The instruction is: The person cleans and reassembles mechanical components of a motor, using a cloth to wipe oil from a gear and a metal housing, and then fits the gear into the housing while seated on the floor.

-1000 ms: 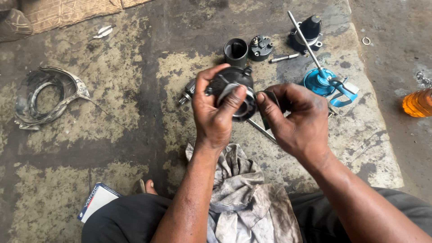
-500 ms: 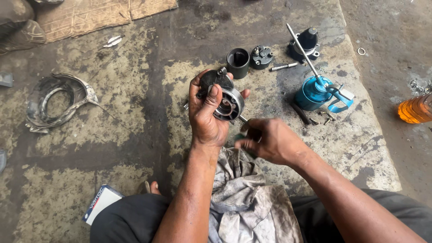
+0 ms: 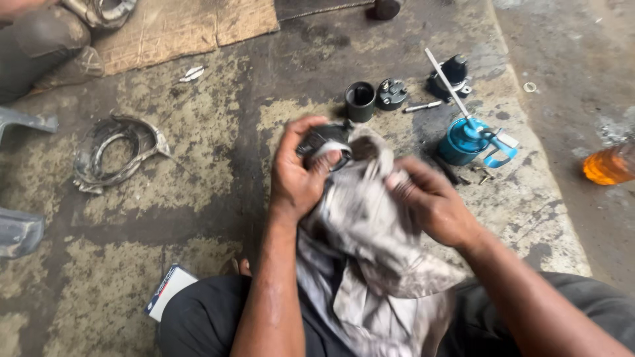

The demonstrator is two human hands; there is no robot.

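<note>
Round metal part point(image 3: 323, 142), dark and greasy, gripped in left hand point(image 3: 297, 175) over stained concrete floor point(image 3: 198, 198). Right hand point(image 3: 433, 205) closed on crumpled grey rag point(image 3: 370, 225), pressed against it. Beyond, close: black cup point(image 3: 360, 101), blue oil can point(image 3: 463, 140); open room leftward.

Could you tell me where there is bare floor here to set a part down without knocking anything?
Bare concrete lies between the curved metal ring and the left hand, and right of the blue oil can toward the orange bottle. It is crowded above the hands: black cup, small fittings, screws. The right hand holds a grey rag.
</note>
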